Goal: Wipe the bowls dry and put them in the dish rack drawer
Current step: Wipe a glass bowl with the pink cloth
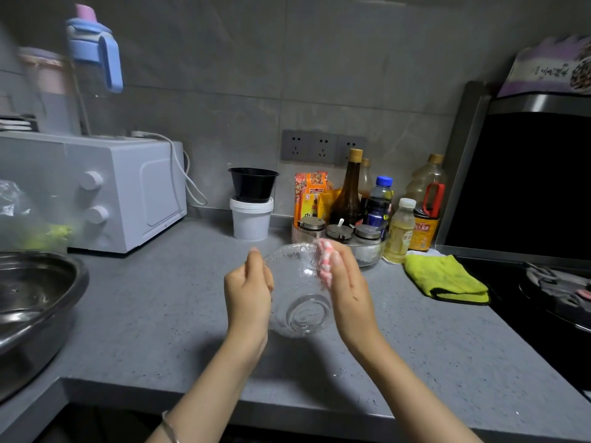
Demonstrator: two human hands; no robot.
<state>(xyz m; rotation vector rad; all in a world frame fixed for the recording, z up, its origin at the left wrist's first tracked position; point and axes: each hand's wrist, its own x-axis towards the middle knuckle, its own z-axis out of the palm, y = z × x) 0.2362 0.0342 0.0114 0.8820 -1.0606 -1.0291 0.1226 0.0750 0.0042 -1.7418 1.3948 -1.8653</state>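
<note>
Gripped the glass bowl (300,295) by its rim in the left hand (249,292) above the surface (160,314), pinched a pink cloth (324,262) against it in the right hand (348,289); judged mid-wipe, racking left to do.

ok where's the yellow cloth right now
In the head view the yellow cloth lies folded on the counter at the right, just in front of the sauce bottles and beside the black stove.

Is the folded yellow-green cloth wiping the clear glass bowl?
No, the yellow-green cloth lies on the grey countertop; the right hand holds a pink-and-white cloth in the clear glass bowl.
</note>
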